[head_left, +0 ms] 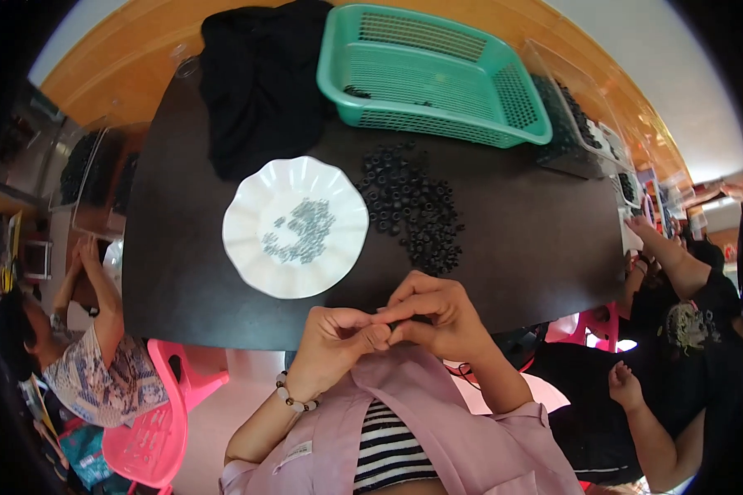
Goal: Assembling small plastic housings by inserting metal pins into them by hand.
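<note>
My left hand (338,337) and my right hand (444,315) meet at the near edge of the dark table (520,223), fingertips pressed together. Both are closed in a pinch. Whatever they hold is too small and too covered by the fingers to name. Just beyond my right hand lies a loose pile of small black ring-shaped parts (417,210). To its left, past my left hand, stands a white scalloped plate (248,247) holding a heap of tiny pale grey, clear-looking pieces (305,235).
A green mesh basket (437,136) with a few dark bits sits at the back. Black cloth (260,82) is heaped left of it. A clear bin (582,161) of black parts stands back right. People sit on both sides; a pink chair (153,437) is at left.
</note>
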`<state>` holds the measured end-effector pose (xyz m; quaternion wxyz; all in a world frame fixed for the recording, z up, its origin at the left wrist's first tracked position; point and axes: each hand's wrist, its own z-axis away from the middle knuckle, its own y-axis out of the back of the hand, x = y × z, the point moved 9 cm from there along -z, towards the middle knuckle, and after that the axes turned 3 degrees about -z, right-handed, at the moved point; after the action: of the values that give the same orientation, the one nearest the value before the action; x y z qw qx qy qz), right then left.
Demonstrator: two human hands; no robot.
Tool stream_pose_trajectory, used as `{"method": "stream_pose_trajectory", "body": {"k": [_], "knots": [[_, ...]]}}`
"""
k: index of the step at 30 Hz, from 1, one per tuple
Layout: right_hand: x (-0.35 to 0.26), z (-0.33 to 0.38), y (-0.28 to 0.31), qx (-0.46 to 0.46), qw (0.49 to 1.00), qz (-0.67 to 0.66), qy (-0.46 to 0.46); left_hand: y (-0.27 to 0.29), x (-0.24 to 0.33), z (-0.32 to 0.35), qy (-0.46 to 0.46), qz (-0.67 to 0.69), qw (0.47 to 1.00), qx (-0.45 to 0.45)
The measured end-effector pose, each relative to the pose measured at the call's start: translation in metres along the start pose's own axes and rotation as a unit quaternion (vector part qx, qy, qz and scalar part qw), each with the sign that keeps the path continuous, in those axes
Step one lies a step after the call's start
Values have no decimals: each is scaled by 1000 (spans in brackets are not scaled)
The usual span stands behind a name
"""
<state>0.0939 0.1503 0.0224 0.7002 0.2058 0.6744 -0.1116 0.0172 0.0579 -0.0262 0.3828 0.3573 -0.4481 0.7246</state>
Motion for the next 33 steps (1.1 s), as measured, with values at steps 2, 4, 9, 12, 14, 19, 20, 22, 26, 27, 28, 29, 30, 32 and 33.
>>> {"method": "stream_pose_trajectory", "body": {"k": [2, 4, 9, 12, 14, 19, 20, 22, 26, 27, 28, 29, 30, 32, 33], "knots": [[1, -6, 7, -1, 999, 35, -9, -2, -6, -9, -10, 4, 1000, 7], [-4, -10, 19, 13, 1000, 17, 14, 4, -15, -15, -6, 40, 998, 48], [-41, -18, 133, 224, 971, 30, 74, -3, -19, -18, 26, 124, 991, 45], [-75, -17, 249, 398, 876, 255, 101, 10, -27, -13, 37, 98, 991, 78], [-85, -15, 326, 460, 813, 349, 75, 14, -31, -10, 40, 102, 991, 82], [-57, -32, 428, 456, 729, 505, -74, 20, -38, -7, 25, 148, 984, 96], [-47, -36, 436, 441, 711, 530, -135, 22, -39, -6, 23, 163, 981, 103], [-30, -33, 455, 436, 726, 514, -137, 23, -40, -6, 19, 179, 979, 93], [-20, -37, 444, 451, 726, 507, -110, 26, -43, -7, 13, 231, 970, 74], [-26, -32, 442, 468, 717, 513, -56, 27, -42, -7, 14, 232, 970, 74], [-27, -32, 434, 467, 718, 513, -57, 27, -42, -7, 18, 248, 966, 74], [-35, -32, 416, 483, 723, 493, -20, 28, -42, -7, 20, 264, 961, 76], [-43, -31, 396, 499, 726, 472, 17, 28, -43, -7, 21, 265, 961, 79], [-58, -33, 348, 487, 745, 452, 60, 29, -44, -8, 24, 262, 961, 84], [-63, -32, 322, 478, 759, 431, 103, 28, -43, -8, 25, 262, 961, 85]]}}
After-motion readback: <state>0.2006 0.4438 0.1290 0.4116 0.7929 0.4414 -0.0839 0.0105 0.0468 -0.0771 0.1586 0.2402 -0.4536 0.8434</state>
